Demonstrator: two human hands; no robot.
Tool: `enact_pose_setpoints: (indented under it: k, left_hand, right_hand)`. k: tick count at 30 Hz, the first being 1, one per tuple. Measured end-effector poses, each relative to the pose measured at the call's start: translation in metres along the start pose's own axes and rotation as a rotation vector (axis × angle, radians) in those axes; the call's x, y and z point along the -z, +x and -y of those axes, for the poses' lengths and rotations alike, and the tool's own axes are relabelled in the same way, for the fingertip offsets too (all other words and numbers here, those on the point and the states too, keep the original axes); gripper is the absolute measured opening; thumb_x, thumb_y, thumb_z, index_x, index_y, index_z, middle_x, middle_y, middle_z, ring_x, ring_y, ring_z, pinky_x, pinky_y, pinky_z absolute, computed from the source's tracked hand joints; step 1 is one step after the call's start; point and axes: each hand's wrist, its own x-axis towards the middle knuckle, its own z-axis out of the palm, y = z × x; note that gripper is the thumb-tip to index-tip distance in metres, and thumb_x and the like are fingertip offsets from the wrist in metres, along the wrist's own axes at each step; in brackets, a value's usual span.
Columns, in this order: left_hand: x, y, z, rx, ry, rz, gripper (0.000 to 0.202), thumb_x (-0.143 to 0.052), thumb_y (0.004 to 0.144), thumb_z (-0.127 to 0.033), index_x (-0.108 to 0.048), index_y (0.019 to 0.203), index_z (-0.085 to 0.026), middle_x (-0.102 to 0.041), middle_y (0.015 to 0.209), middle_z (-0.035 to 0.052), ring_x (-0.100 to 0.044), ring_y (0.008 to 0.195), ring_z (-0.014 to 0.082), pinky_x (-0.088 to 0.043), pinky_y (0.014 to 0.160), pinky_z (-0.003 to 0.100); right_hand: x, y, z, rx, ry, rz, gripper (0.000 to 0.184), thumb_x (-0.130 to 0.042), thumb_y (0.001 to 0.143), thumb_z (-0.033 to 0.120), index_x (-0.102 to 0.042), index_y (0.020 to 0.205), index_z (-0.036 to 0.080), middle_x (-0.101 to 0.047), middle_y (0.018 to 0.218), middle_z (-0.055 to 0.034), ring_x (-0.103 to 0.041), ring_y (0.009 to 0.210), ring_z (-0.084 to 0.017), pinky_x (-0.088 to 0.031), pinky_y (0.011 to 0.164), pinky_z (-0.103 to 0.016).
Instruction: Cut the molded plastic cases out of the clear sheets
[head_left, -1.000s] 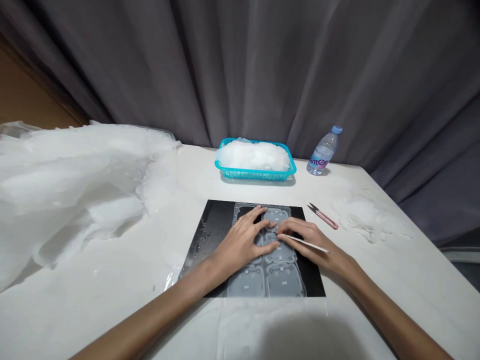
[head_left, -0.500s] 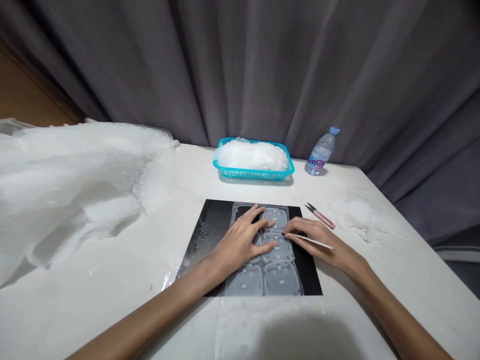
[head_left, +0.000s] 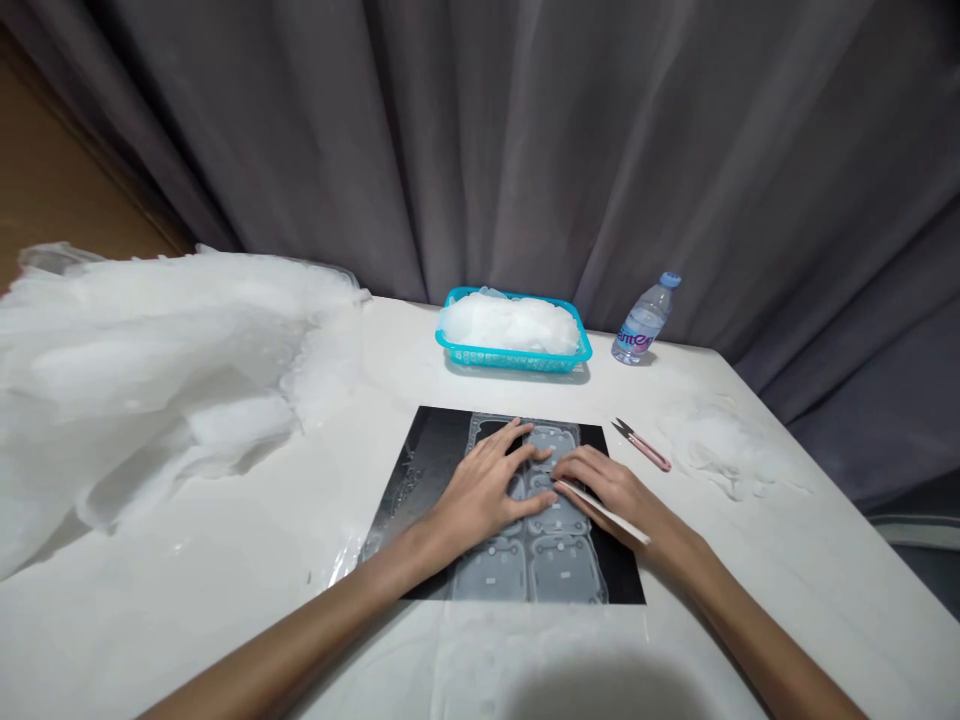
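Observation:
A black sheet (head_left: 622, 570) lies on the white table, with clear plastic film (head_left: 491, 570) on top, formed into rounded rectangular panels. My left hand (head_left: 491, 475) rests spread on the film, fingers apart, pressing across the upper panels. From the other side my right hand (head_left: 611, 490) pinches a slim white pen-like tool (head_left: 611, 517), its shaft slanting back toward my wrist. The tool's tip is hidden by my fingertips, close to the left thumb and over the right-hand column of panels. I cannot tell whether the tip touches the film.
Pink-handled thread snips (head_left: 643, 445) lie right of the sheet, near a wisp of white fibre (head_left: 724, 450). Behind stand a turquoise basket (head_left: 517, 360) of white stuffing and a water bottle (head_left: 645, 320). A big heap of white stuffing (head_left: 172, 340) covers the table's left. A grey curtain (head_left: 480, 130) hangs behind.
My right hand has moved left and slightly down across the film with the pen-like tool, nearing the left thumb. My left hand stays spread on the film. The view has shifted slightly.

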Motion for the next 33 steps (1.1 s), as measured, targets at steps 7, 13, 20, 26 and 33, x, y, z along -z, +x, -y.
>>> enact_pose_setpoints:
  k: [7, 13, 20, 26, 33]
  left_hand:
    - [0.0, 0.003, 0.003, 0.077, -0.048, 0.076, 0.097, -0.064, 0.093, -0.064, -0.02, 0.166, -0.018, -0.028, 0.171, 0.0191, -0.026, 0.159, 0.0316, -0.029, 0.126, 0.049]
    - [-0.006, 0.005, 0.011, 0.032, -0.003, 0.11, 0.099, -0.053, 0.096, -0.07, -0.015, 0.166, -0.012, -0.019, 0.173, 0.0216, -0.019, 0.161, 0.0324, -0.023, 0.128, 0.046]
    - [0.006, 0.001, 0.001, 0.087, -0.121, -0.116, 0.08, -0.063, 0.092, -0.066, -0.044, 0.15, -0.015, -0.047, 0.158, 0.0205, -0.041, 0.149, 0.0351, -0.035, 0.12, 0.051]
    - [0.028, 0.013, -0.012, 0.298, -0.738, -0.001, 0.066, -0.033, 0.102, -0.071, -0.069, 0.085, -0.017, -0.072, 0.082, 0.0075, -0.067, 0.081, 0.0242, -0.054, 0.078, 0.038]
    - [0.025, 0.009, -0.009, 0.282, -0.921, 0.068, 0.04, -0.067, 0.089, -0.059, -0.066, 0.095, -0.019, -0.071, 0.078, 0.0027, -0.061, 0.063, 0.0162, -0.04, 0.056, 0.025]
  right_hand:
    - [0.005, 0.01, 0.0, 0.016, -0.051, 0.079, 0.027, -0.04, 0.111, 0.028, -0.062, 0.127, 0.027, -0.062, 0.126, -0.0105, -0.063, 0.115, -0.024, -0.053, 0.099, -0.039]
    - [0.033, 0.051, -0.044, -0.15, -0.015, -0.344, 0.021, -0.048, 0.105, 0.028, -0.066, 0.097, 0.02, -0.065, 0.1, -0.0084, -0.063, 0.097, -0.024, -0.049, 0.092, -0.039]
    - [0.036, 0.037, -0.017, -0.191, 0.079, -0.406, 0.019, -0.056, 0.103, 0.033, -0.071, 0.098, 0.021, -0.066, 0.1, -0.0049, -0.065, 0.095, -0.021, -0.05, 0.087, -0.034]
    - [0.017, 0.018, 0.038, -0.12, 0.277, -0.192, 0.022, -0.057, 0.104, 0.034, -0.075, 0.115, 0.026, -0.065, 0.099, -0.0043, -0.065, 0.092, -0.019, -0.05, 0.085, -0.033]
    - [0.03, 0.009, 0.021, -0.164, 0.26, -0.233, 0.057, -0.032, 0.111, 0.053, -0.081, 0.099, 0.026, -0.064, 0.104, -0.0072, -0.061, 0.103, -0.023, -0.047, 0.098, -0.039]
